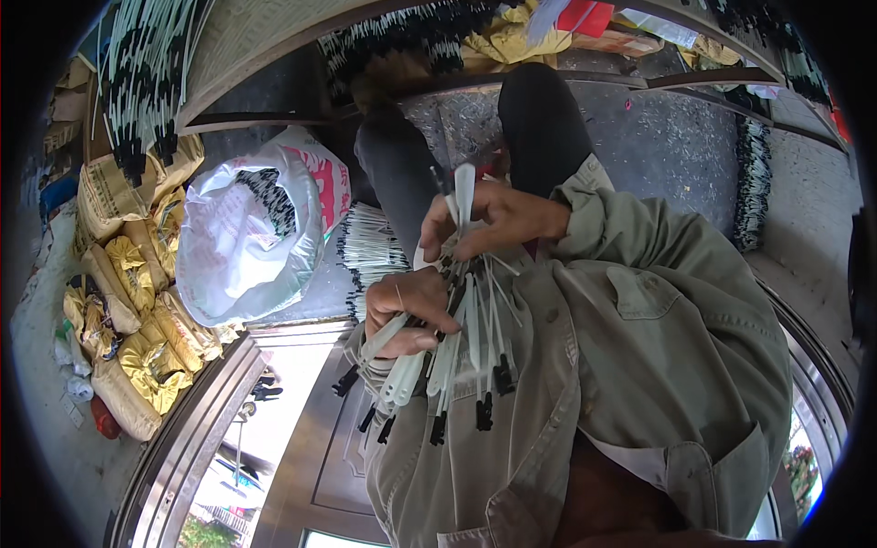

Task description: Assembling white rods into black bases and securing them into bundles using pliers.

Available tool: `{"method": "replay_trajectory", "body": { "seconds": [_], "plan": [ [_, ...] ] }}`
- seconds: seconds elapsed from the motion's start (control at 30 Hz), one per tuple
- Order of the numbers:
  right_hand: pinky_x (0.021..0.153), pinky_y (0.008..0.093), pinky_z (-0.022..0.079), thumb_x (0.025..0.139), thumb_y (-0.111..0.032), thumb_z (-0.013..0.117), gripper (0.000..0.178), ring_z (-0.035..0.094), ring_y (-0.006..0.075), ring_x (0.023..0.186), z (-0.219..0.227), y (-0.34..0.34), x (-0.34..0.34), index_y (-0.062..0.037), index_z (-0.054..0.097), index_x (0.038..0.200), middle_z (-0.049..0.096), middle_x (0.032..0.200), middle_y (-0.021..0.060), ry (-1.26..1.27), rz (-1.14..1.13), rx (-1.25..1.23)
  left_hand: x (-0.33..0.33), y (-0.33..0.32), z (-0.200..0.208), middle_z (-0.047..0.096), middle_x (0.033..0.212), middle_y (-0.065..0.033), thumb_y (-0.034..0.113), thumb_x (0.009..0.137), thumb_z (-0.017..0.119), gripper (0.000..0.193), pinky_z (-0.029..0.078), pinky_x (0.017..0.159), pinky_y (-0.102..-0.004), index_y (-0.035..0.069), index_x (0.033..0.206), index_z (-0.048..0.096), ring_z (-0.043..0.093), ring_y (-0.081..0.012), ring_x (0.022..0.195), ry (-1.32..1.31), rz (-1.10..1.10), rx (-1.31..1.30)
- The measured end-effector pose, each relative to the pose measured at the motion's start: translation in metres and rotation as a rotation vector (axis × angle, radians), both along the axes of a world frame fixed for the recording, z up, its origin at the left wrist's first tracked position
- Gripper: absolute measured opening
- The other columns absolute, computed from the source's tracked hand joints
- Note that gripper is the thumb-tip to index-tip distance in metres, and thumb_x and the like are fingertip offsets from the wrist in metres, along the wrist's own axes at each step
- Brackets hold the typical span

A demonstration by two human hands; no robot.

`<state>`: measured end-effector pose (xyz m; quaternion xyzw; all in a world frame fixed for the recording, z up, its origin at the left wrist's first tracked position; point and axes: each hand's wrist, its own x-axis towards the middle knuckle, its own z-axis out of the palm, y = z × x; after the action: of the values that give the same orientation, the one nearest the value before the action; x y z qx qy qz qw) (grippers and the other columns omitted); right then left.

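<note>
Both hands are closed: my left hand [402, 306] has a full grip on a bundle of white sticks with black tips [448, 352], and my right hand [498, 219] pinches a single white stick [464, 187] just above it. That stick stands nearly upright, in line with the bundle's long axis, black tips toward my green jacket [639, 365]. Beyond my knees lies a loose pile of the same sticks [370, 247], beside a white plastic bag [247, 237] on the grey floor [658, 137]; yellow sacks [146, 338] crowd my left.
</note>
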<state>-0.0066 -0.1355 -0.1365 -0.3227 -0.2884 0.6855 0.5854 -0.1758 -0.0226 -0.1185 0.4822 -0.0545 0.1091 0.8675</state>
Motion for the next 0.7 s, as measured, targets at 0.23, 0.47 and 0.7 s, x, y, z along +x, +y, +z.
{"method": "replay_trajectory", "body": {
  "seconds": [0.23,0.47,0.7],
  "plan": [
    [0.079,0.0282,0.043,0.077,-0.010,0.067,0.034,0.056,0.0128,0.089,-0.036,0.002,0.000,0.0020,0.055,0.106,0.060,0.096,0.0057,-0.104,0.266,0.054,-0.003,-0.002,0.008,0.052,0.053,-0.0058,0.003,0.058,0.066,0.017,0.029,0.047,-0.0284,-0.004,0.073,0.066,0.046,-0.0167,0.042,-0.063,-0.095,0.059],
    [0.066,0.0304,0.042,0.078,-0.012,0.066,0.023,0.057,0.0223,0.074,-0.035,-0.013,-0.019,0.0008,0.055,0.094,0.057,0.082,0.0104,-0.527,-0.054,0.358,-0.019,-0.014,0.018,0.052,0.057,-0.0069,-0.001,0.062,0.064,0.008,0.031,0.056,-0.0298,-0.002,0.070,0.064,0.044,-0.0164,0.057,0.170,0.158,0.031],
    [0.060,0.0283,0.048,0.073,-0.007,0.070,0.018,0.061,0.0205,0.074,-0.029,-0.017,-0.021,-0.0031,0.057,0.085,0.059,0.083,0.0101,-0.794,-0.293,0.412,-0.015,-0.023,0.025,0.055,0.063,-0.0108,0.003,0.066,0.064,0.007,0.035,0.054,-0.0273,-0.002,0.064,0.059,0.045,-0.0143,0.057,0.349,0.338,-0.140]
  ]
}}
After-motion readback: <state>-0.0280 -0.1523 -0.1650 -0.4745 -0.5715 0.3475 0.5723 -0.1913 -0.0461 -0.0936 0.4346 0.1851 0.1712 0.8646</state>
